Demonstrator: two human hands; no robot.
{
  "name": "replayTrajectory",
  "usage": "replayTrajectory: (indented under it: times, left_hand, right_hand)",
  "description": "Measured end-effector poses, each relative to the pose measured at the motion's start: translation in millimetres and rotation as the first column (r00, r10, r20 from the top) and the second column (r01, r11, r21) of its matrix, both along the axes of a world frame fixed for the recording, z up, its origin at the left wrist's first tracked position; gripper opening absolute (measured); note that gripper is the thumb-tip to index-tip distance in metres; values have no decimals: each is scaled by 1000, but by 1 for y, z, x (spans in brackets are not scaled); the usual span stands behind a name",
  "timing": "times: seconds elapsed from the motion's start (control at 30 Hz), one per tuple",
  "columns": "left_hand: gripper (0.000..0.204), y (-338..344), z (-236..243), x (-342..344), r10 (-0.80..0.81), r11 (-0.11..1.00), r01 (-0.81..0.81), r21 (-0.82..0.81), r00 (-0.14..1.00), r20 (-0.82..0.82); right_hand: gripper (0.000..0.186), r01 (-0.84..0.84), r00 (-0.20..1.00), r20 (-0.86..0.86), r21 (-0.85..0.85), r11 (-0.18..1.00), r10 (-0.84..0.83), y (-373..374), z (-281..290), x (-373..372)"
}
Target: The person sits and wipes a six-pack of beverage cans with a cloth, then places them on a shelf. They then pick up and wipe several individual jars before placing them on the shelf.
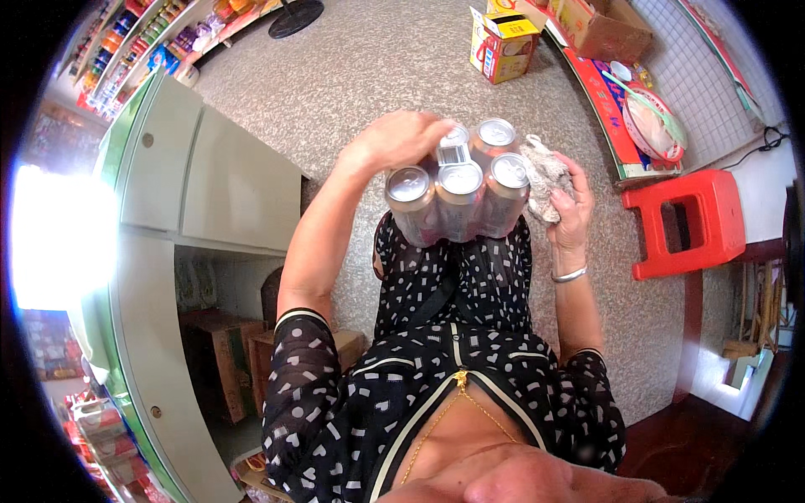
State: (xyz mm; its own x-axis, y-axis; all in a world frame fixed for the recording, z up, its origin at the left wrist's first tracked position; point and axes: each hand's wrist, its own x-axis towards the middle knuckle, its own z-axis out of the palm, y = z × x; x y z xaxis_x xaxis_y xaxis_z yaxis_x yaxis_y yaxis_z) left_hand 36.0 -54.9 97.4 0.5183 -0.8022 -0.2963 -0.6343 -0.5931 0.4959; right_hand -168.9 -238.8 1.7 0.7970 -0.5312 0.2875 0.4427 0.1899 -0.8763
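A clear-wrapped pack of several drink cans [459,205] is upright in front of my body, at knee height, silver lids facing up. My left hand [396,141] grips its far left side, fingers curled over the edge by a can lid. The fingertips and thumb are partly hidden there. At the pack's right side, my right hand [572,205] holds a crumpled, greyish-white cloth [545,172] against or very close to the cans. A silver bangle is on the right wrist.
A pale green cabinet [151,176] with open lower storage stands at left, cardboard boxes inside. On the right are a red plastic stool [723,218] and a low shelf with a basin [654,126]. A yellow box [503,54] sits on the speckled floor [360,67]. Stocked shelves [126,46] line the far left.
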Motion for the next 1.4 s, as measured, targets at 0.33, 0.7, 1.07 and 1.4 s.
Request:
replayTrajectory:
  times: [0.33, 0.7, 1.07, 1.4]
  left_hand:
    - [88, -3, -34, -61, -94, 953, 218, -210, 872, 481]
    - [92, 30, -51, -128, 7, 937, 210, -281, 790, 613]
    - [34, 66, -80, -175, 76, 649, 450, -613, 764, 641]
    - [19, 68, -75, -181, -67, 502, 536, -679, 807, 587]
  right_hand:
    - [45, 46, 998, 43, -254, 966, -36, -14, -38, 2]
    - [40, 117, 978, 210, -495, 861, -12, 1, -2, -25]
    - [38, -646, 649, -140, -621, 444, 748, -12, 57, 49]
    - [36, -762, 543, -466, -623, 177, 699, 34, 46, 90]
